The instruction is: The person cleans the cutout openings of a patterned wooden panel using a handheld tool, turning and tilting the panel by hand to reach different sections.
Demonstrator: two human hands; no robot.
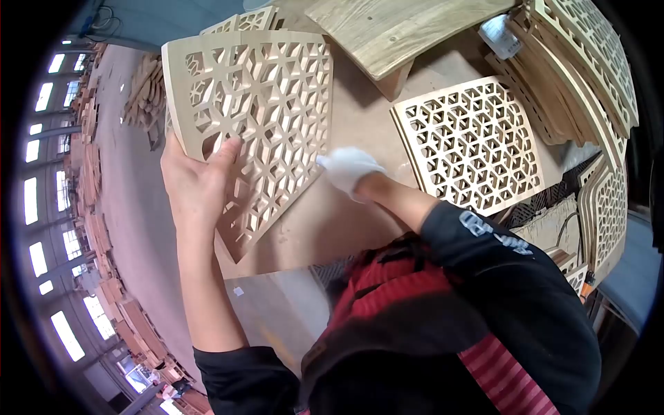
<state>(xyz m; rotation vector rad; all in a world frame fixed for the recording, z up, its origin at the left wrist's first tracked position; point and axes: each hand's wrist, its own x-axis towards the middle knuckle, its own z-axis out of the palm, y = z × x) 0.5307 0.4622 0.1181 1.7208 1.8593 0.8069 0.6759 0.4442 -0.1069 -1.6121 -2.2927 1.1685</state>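
My left hand [200,176], bare, grips the lower left edge of a carved wooden lattice panel [266,131], its thumb on the face. The panel is tilted up above the work table [304,242], one corner pointing down. My right hand [349,171] wears a white glove and is beside the panel's right edge; its fingers are blurred, and whether they touch the edge or hold something is unclear. To the right, a second lattice panel [474,142] lies flat, apparently on others.
A raised wooden board [408,31] stands at the top centre. Stacks of curved lattice panels [588,62] rise at the upper right, with more panels [605,211] below. Another panel [238,22] lies behind the held one. Wood pieces [145,93] are piled at the left.
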